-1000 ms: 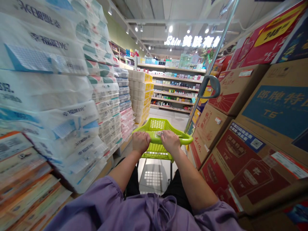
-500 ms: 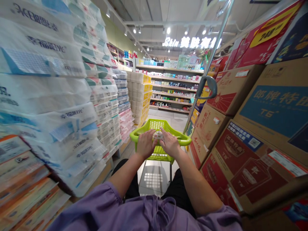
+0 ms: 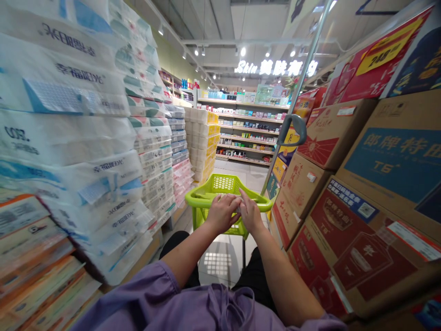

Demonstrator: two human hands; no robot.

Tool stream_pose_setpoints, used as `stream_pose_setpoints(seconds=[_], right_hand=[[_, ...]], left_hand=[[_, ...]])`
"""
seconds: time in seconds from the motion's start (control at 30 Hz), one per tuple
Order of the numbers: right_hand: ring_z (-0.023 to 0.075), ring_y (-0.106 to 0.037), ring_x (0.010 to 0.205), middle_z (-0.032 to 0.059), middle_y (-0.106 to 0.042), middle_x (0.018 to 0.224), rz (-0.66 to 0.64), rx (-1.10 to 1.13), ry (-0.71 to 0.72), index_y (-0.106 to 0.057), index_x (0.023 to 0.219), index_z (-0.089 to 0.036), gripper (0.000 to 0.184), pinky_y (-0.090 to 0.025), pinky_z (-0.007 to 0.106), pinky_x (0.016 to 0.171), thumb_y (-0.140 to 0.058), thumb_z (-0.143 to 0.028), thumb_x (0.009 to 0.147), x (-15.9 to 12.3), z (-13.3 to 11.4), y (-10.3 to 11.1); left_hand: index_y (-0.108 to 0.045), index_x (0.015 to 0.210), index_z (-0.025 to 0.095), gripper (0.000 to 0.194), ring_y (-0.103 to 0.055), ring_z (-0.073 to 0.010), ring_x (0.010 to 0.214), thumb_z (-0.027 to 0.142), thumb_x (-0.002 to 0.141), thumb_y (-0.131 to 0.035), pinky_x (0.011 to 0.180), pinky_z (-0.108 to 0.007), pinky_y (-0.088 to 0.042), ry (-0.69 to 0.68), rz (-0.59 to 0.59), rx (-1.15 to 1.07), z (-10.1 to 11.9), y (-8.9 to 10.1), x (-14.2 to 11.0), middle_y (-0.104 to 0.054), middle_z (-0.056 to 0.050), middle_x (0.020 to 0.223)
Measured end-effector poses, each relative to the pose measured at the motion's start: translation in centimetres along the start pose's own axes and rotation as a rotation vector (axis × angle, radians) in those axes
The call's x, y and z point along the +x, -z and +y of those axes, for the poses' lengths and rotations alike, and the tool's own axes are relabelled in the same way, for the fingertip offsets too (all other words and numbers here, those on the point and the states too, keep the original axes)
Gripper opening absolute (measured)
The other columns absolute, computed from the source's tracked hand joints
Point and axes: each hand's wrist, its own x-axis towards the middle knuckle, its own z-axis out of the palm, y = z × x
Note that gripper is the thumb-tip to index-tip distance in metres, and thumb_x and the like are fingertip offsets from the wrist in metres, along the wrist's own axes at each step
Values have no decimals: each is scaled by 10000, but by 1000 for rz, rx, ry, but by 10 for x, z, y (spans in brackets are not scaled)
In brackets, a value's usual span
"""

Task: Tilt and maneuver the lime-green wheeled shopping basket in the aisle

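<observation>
A lime-green shopping cart [image 3: 197, 200] stands right in front of me, with a perforated plastic basket. My left hand [image 3: 223, 213] is over the middle of its near rim, fingers bent and closed toward the other hand. Against it, my right hand [image 3: 251, 213] has its thumb and fingers bent inward, the index finger pointing forward. The fingertips of both hands meet above the basket. Only a sliver of something whitish shows between them; the fingers hide the rest. Whether the palms rest on the rim I cannot tell.
Tall stacks of wrapped tissue packs [image 3: 93, 92] line the left side. Cardboard cartons [image 3: 361, 230] are piled on the right. A slanted metal pole with a grey handle [image 3: 292, 131] stands at the right front. Ahead are cosmetics shelves [image 3: 248, 119] beyond a tiled floor [image 3: 237, 172].
My hands have drawn closer together, with the left shifting right. The small white patterned thing seen between them before is now mostly covered by the fingers. The view has shifted slightly.
</observation>
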Motion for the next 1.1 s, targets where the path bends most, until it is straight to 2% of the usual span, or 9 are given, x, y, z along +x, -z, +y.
stream_pose_setpoints(seconds=[0.17, 0.27, 0.37, 0.53, 0.67, 0.8, 0.87, 1.03, 1.1], right_hand=[[222, -526, 1213, 149, -583, 1303, 13, -120, -20, -467, 1369, -142, 458, -409, 399, 1008, -283, -298, 979, 5, 0, -2], [261, -513, 1189, 150, -556, 1331, -59, -299, -7, -522, 1329, -182, 463, -369, 432, 1010, -360, -427, 971, 2, -7, -6], [282, -511, 1141, 136, -522, 1358, -93, -413, -11, -509, 1349, -244, 491, -350, 436, 987, -419, -502, 941, -3, -14, -9], [280, -495, 1122, 135, -514, 1352, -89, -440, -13, -510, 1349, -242, 501, -323, 417, 980, -396, -517, 947, -6, -20, -12], [275, -494, 1113, 127, -508, 1367, -65, -428, -41, -516, 1338, -239, 515, -293, 423, 994, -412, -541, 935, -8, -21, -13], [271, -493, 1115, 114, -517, 1366, -63, -416, -50, -523, 1329, -243, 514, -278, 417, 1002, -423, -551, 929, -9, -22, -13], [269, -493, 1116, 114, -518, 1366, -57, -415, -50, -527, 1325, -242, 511, -275, 415, 1003, -423, -550, 930, -9, -22, -13], [271, -499, 1115, 121, -524, 1356, -36, -412, -33, -529, 1322, -238, 503, -274, 419, 997, -419, -541, 936, -9, -19, -12], [274, -499, 1115, 120, -527, 1355, -31, -405, -26, -533, 1317, -238, 504, -279, 420, 989, -421, -544, 934, -9, -18, -12]], left_hand=[[-596, 923, 227, 131, -560, -263, 936, 290, 808, -598, 830, -399, -412, 170, -15, 83, -12, 8, 6, -625, -77, 954], [-590, 1065, 222, 253, -561, -277, 906, 242, 813, -572, 809, -405, -402, 308, 29, 148, -30, 15, 3, -617, -80, 914], [-561, 1194, 262, 383, -568, -279, 961, 188, 819, -540, 810, -397, -403, 379, 37, 187, -41, 17, -5, -619, -87, 1022], [-530, 1243, 229, 388, -435, -288, 1275, 192, 857, -504, 979, -432, -354, 234, 76, 187, -37, 10, -24, -524, -105, 1360], [-559, 1175, 204, 277, -477, -261, 1240, 261, 932, -441, 1038, -427, -322, 173, 146, 165, -49, 9, -40, -610, -105, 1241], [-607, 981, 186, 216, -538, -254, 1113, 280, 950, -415, 1020, -422, -351, 291, 234, 191, -63, 12, -47, -659, -102, 1037], [-609, 1032, 195, 216, -520, -261, 1131, 247, 939, -421, 1033, -442, -335, 276, 234, 199, -58, 11, -48, -652, -92, 1070], [-546, 1259, 292, 374, -474, -278, 1185, 226, 893, -504, 1046, -481, -297, 56, 194, 219, -40, 4, -51, -598, -60, 1235], [-544, 1263, 288, 361, -490, -264, 1169, 241, 909, -493, 1038, -459, -308, 59, 207, 225, -43, 3, -53, -604, -64, 1226]])
